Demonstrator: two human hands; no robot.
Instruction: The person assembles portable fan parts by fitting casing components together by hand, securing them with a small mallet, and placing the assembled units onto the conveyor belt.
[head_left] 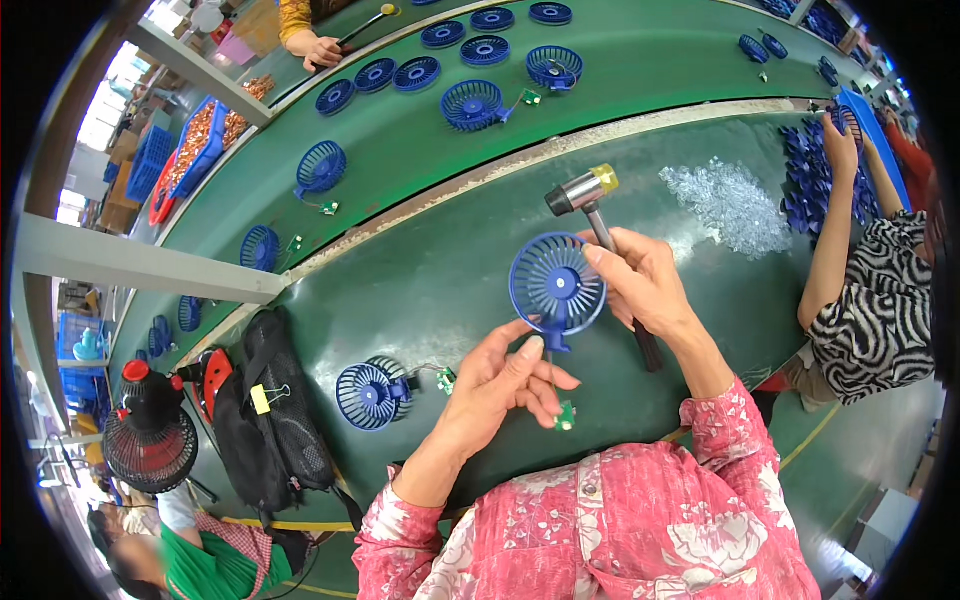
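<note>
A round blue fan housing [560,283] with radial slats is held up in front of me by both hands. My left hand [492,380] pinches it near the short neck at its lower edge. A small green circuit board [565,416] hangs on a wire below that neck, beside my left fingers. My right hand [645,280] has its thumb on the housing's right rim, and its fingers are wrapped round the handle of a hammer [583,190]. The hammer has a metal head with one black and one yellow face. Part of its handle is hidden behind the hand.
Another blue fan housing [372,394] with a wired board lies left on the green table. Clear plastic pieces [728,205] and blue blades [812,178] are piled right, near a co-worker's arm [838,230]. A black bag [285,420] sits left. Beyond, a conveyor [400,150] carries several housings.
</note>
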